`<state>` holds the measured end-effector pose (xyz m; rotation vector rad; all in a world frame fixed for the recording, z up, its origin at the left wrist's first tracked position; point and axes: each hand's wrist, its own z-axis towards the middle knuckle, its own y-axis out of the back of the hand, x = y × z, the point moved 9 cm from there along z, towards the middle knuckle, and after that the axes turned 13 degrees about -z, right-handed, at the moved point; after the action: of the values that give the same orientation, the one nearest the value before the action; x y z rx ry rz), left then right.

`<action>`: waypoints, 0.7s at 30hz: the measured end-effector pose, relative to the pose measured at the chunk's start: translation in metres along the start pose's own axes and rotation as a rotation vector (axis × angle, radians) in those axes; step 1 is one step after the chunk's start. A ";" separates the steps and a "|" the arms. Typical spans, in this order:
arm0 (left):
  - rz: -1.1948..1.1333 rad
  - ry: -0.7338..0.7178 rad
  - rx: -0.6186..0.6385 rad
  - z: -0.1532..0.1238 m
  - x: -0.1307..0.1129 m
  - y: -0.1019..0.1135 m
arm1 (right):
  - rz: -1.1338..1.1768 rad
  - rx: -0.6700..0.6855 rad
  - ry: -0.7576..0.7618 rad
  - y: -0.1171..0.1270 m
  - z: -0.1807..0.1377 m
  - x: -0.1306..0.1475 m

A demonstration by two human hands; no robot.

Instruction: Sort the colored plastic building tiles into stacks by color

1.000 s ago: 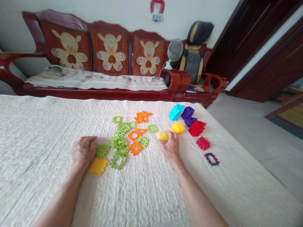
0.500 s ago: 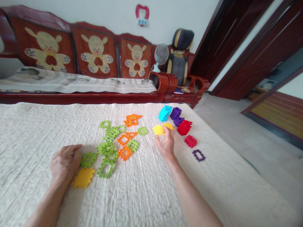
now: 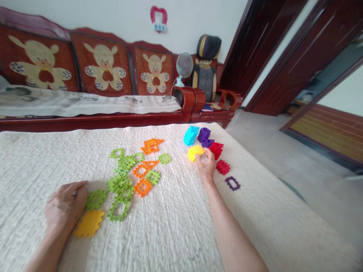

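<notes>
My right hand point(image 3: 207, 166) pinches a yellow toothed building tile point(image 3: 195, 152) between thumb and fingers; it sits at a small yellow stack. Red tiles point(image 3: 217, 150) lie just beyond the fingers, with a second red stack point(image 3: 223, 167) beside the wrist. On the left, my left hand point(image 3: 66, 204) rests on the cover, fingers curled, palm side hidden. Close to it lie a green tile point(image 3: 96, 199) and a flat yellow tile point(image 3: 89, 223). Loose green tiles point(image 3: 119, 209) and orange tiles point(image 3: 142, 187) spread between my hands.
Turquoise tiles point(image 3: 191, 135) and purple tiles point(image 3: 204, 136) are stacked near the far right corner. A purple frame tile point(image 3: 233, 183) lies right of my forearm. Beyond the white quilted cover point(image 3: 170, 234) stand a wooden sofa point(image 3: 127, 117) and a fan point(image 3: 184, 66).
My right hand has brought the separate yellow piece against the other yellow one, so they now sit together as a stack. The view has turned slightly right; my left hand stays resting.
</notes>
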<state>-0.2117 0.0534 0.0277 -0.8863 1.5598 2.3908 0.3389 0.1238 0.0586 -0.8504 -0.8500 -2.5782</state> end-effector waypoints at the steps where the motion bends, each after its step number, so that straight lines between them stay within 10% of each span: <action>1: 0.010 0.015 0.003 0.001 0.001 0.000 | 0.005 0.005 -0.012 -0.001 -0.001 -0.002; 21: 0.045 0.051 0.052 0.003 -0.010 0.005 | 0.045 0.002 0.027 -0.014 0.003 0.005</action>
<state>-0.2068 0.0561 0.0382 -0.9187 1.6692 2.3642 0.3305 0.1361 0.0574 -0.8231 -0.8159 -2.5436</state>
